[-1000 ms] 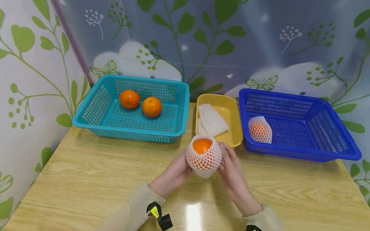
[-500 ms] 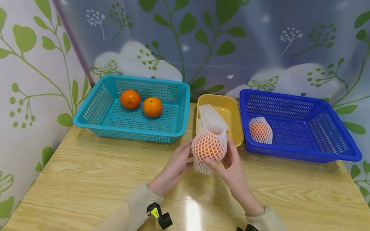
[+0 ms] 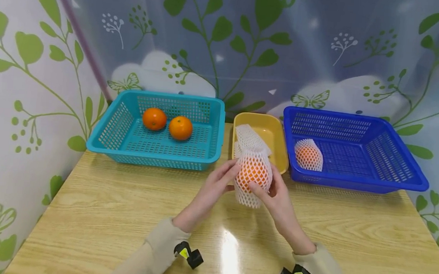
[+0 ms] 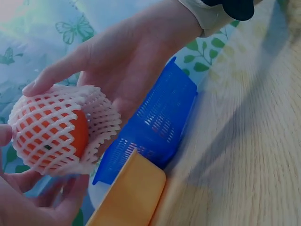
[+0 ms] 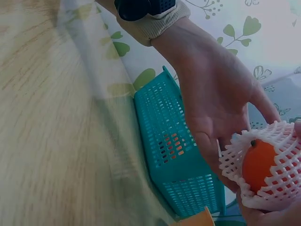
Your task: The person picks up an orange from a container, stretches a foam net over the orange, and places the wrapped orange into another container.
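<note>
In the head view, an orange sits inside a white foam net sleeve, held above the table in front of the yellow bin. My left hand holds the wrapped orange from the left, thumb and fingers near its upper side. From the right, my right hand grips it, thumb across the front of the net. The right wrist view shows the orange's stem end bare at the sleeve's opening. Two bare oranges lie in the teal basket. Another netted orange lies in the blue basket.
The yellow bin stands between both baskets and contains flat white foam nets. All three containers line the back of the wooden table, against a leaf-patterned curtain.
The netted orange has moved slightly right and tipped, so its bare top no longer faces the head camera. My right thumb has come onto its front; my left fingers have moved up its side.
</note>
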A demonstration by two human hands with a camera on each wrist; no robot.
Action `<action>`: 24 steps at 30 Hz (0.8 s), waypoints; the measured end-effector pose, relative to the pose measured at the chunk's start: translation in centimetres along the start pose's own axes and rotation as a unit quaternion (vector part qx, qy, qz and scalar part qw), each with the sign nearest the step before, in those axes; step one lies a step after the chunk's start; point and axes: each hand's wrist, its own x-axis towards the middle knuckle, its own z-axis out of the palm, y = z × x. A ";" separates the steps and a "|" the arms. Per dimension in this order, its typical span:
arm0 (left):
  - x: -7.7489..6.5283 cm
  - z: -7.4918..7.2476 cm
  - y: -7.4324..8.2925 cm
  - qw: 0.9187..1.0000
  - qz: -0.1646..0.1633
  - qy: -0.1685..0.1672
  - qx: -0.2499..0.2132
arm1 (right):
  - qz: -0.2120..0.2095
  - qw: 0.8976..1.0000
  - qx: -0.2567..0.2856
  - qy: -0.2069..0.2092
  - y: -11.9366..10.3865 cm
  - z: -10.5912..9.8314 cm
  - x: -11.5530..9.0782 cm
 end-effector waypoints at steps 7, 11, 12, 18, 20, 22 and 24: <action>0.1 -0.3 0.4 0.999 0.039 0.009 0.033 | -0.041 0.998 -0.029 0.048 -1.9 -3.0 1.5; 0.0 -0.8 0.7 0.998 0.049 0.022 0.043 | -0.060 0.988 -0.071 0.127 -3.7 -7.2 3.0; 0.0 -1.0 0.8 0.998 0.049 0.027 0.043 | -0.060 0.983 -0.089 0.146 -4.1 -8.4 3.4; 0.0 -2.4 1.2 0.996 0.044 0.060 0.058 | 0.038 0.944 -0.244 0.218 -4.3 -15.3 5.3; 0.1 -3.0 1.3 0.995 0.042 0.070 0.062 | 0.079 0.931 -0.287 0.213 -3.8 -17.2 5.8; 0.1 -3.5 1.5 0.994 0.040 0.080 0.064 | 0.111 0.917 -0.328 0.198 -3.1 -19.0 6.2; 0.2 -4.0 1.7 0.993 0.038 0.090 0.065 | 0.135 0.902 -0.373 0.173 -2.3 -20.4 6.6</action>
